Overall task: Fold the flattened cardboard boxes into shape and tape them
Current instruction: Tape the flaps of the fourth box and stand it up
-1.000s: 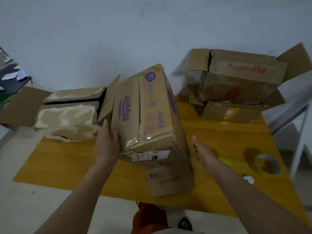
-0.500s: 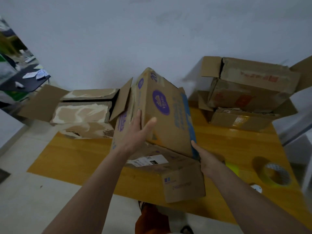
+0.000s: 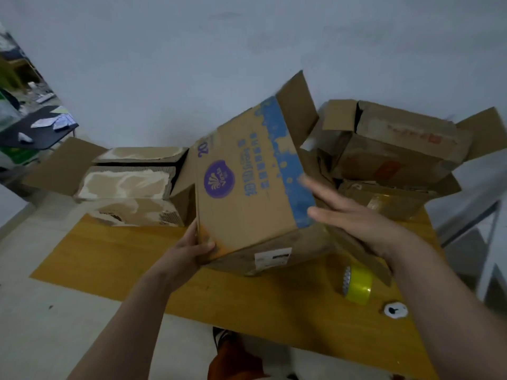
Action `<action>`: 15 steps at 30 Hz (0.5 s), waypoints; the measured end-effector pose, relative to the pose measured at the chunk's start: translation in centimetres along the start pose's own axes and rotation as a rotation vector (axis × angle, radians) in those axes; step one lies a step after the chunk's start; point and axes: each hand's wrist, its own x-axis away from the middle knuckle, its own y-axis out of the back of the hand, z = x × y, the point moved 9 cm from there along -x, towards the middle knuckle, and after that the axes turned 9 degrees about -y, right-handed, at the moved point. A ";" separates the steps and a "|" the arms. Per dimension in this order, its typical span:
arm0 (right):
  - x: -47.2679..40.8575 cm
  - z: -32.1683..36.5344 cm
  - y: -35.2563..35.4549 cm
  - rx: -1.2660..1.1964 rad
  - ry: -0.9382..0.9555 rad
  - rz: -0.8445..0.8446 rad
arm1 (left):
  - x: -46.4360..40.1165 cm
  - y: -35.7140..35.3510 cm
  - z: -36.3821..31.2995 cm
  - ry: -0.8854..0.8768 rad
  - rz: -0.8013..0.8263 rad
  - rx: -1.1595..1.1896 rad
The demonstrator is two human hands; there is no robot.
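Note:
A brown cardboard box (image 3: 247, 196) with a purple round logo and a blue band stands tilted on the yellow wooden table (image 3: 115, 256). My left hand (image 3: 189, 252) grips its near left corner, thumb on the printed face. With straight fingers, my right hand (image 3: 354, 215) lies flat against the box's right side by the blue band. One flap sticks up at the box's far end. A roll of yellow tape (image 3: 356, 283) stands on edge on the table to the right, below my right wrist.
A torn open box (image 3: 126, 185) lies at the table's back left. Stacked open boxes (image 3: 395, 157) sit at the back right. A small white round object (image 3: 395, 310) lies near the tape. A white wall is behind, a white frame at the right edge.
The box has turned so its logo face points up at me, its far flap now raised. My left hand dropped to the near left corner; my right hand rose onto the box's right side.

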 end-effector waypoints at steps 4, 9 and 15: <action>-1.1 -0.2 -3.4 0.350 -0.032 0.003 | -0.8 1.8 1.9 0.077 -0.236 -0.047; -2.0 1.7 -6.0 0.334 0.105 0.052 | -1.9 1.9 -1.2 0.143 -0.421 -0.792; -3.2 2.2 -6.1 0.031 0.180 0.030 | -4.1 -5.9 -5.9 -0.171 -0.323 -0.937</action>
